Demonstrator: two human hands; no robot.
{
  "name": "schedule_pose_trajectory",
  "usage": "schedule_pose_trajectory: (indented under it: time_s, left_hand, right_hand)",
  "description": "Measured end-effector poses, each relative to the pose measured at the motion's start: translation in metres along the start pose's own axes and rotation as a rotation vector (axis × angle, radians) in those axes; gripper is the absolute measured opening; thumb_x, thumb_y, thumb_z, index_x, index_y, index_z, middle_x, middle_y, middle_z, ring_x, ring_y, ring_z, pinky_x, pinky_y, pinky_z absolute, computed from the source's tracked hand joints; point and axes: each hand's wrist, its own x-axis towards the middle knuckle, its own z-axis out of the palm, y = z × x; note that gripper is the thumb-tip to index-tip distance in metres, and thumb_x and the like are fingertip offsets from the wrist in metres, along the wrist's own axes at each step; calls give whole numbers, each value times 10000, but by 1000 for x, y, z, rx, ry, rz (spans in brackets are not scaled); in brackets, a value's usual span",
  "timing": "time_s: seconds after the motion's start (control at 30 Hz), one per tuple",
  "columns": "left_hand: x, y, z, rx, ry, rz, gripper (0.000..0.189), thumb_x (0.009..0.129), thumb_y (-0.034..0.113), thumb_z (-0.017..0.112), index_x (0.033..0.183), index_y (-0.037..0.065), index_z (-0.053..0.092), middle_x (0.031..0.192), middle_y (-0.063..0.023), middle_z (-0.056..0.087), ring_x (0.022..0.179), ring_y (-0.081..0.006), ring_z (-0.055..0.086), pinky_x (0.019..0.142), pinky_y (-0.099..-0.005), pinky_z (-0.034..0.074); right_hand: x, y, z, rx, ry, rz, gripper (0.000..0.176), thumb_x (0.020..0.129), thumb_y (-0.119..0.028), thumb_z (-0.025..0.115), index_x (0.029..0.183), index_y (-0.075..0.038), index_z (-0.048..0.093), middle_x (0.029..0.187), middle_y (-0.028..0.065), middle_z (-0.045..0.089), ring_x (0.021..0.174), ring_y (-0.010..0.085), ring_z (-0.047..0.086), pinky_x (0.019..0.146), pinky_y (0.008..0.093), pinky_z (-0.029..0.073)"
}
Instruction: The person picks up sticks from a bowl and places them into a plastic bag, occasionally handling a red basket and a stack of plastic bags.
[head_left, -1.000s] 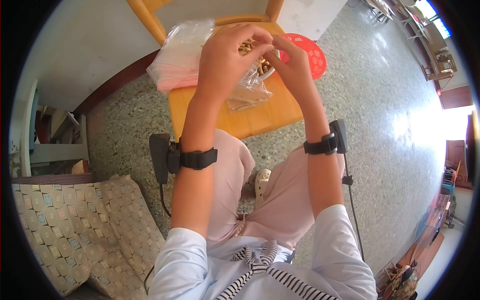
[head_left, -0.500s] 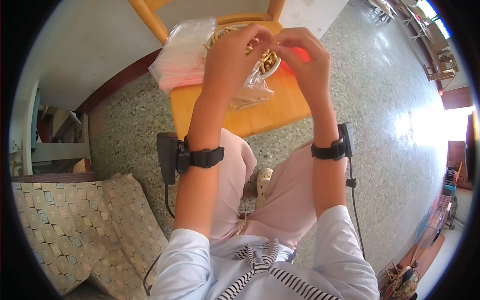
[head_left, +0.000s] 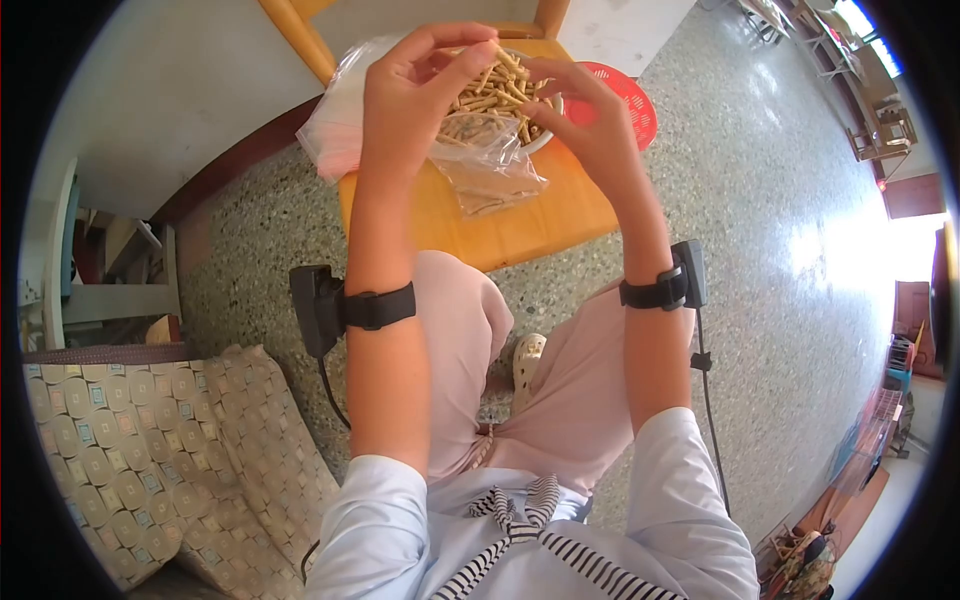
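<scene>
Short tan sticks [head_left: 482, 100] fill a pale bowl [head_left: 546, 139] on a wooden chair [head_left: 520, 235]. My left hand [head_left: 415, 85] is raised over the bowl's left side, with thumb and index finger pinched together at a tan stick [head_left: 502, 52]. My right hand [head_left: 592, 108] hovers over the bowl's right side. Its thumb and index finger are curved and apart, close to the sticks; the other fingers are partly hidden. A clear plastic bag [head_left: 492, 180] with some sticks inside lies against the front of the bowl.
Flat clear plastic bags [head_left: 335, 135] with a pinkish lower edge lie at the chair's left. A red perforated plastic tray or lid [head_left: 635, 105] sits right of the bowl. Patterned cloth [head_left: 150, 450] covers something at lower left. Black straps with cables are on both forearms.
My hands, together above the bowl before, have separated. The left moved left and slightly up; the right moved slightly down. More of the bowl, its sticks and the red plastic piece now shows.
</scene>
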Motion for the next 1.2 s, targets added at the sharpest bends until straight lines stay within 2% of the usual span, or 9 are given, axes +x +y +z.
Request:
schedule_pose_trajectory:
  time_s: [0.23,0.47,0.57,0.63,0.67,0.73,0.97,1.03,1.2]
  left_hand:
    - [-7,4,-15,457,-79,4,149,883,204,747,993,104,757,700,59,563,624,-16,460,537,-182,373]
    - [-12,11,-21,644,-171,-151,145,895,207,728,974,88,747,714,65,570,599,-7,446,461,-186,332]
    - [-9,-7,-20,670,-222,-100,136,894,204,715,955,86,745,750,45,642,673,-69,517,576,-224,437]
    - [-9,-14,-21,864,-295,80,144,870,203,721,950,85,746,907,-3,710,864,-175,585,814,-307,486]
    - [-10,-18,-20,864,-296,82,144,870,203,721,950,85,746,907,-3,710,864,-175,585,814,-307,486]
    - [-13,-20,-14,850,-287,183,163,854,206,722,958,83,749,1085,-38,705,1066,-260,560,999,-379,416]
    - [-2,-34,-26,906,-62,234,229,859,310,715,962,113,772,1069,-47,692,1078,-263,583,950,-360,462]
    - [-1,-38,-29,795,-42,-110,232,882,302,698,989,109,770,1061,-60,706,973,-248,642,892,-349,495]
    - [-3,-41,-27,691,-146,-181,222,903,280,681,1034,118,760,1021,-71,733,903,-190,683,823,-320,517]
  right_hand:
    - [-6,5,3,-216,-186,-81,327,770,-254,812,1073,-148,751,1146,79,620,1029,261,608,894,377,497]
    - [-4,10,-2,-217,-218,-79,135,836,-143,738,956,-84,719,1101,59,632,1022,257,617,882,365,503]
    - [-6,11,-2,-189,-207,-101,115,849,-124,723,952,-74,714,1093,60,637,1007,259,624,880,360,504]
    - [-6,10,-3,-184,-209,-97,121,851,-121,722,961,-72,715,1092,62,639,1001,260,628,880,358,505]
    - [-6,9,-4,-160,-206,-83,129,850,-124,725,967,-70,715,1097,66,641,1010,257,629,887,358,504]
    - [-6,7,-8,-139,-206,-69,138,848,-126,728,972,-67,715,1102,70,644,1020,253,630,894,358,504]
    - [-6,9,-28,-124,-246,38,215,835,-151,748,1036,-77,723,1120,84,659,1127,238,595,993,360,458]
    - [-6,11,-27,-77,-240,82,247,833,-161,753,1063,-76,722,1128,85,659,1137,238,591,1006,364,449]
    - [-7,7,-18,-119,-217,47,355,845,-238,760,1152,-72,700,1132,90,657,1121,229,592,988,368,456]
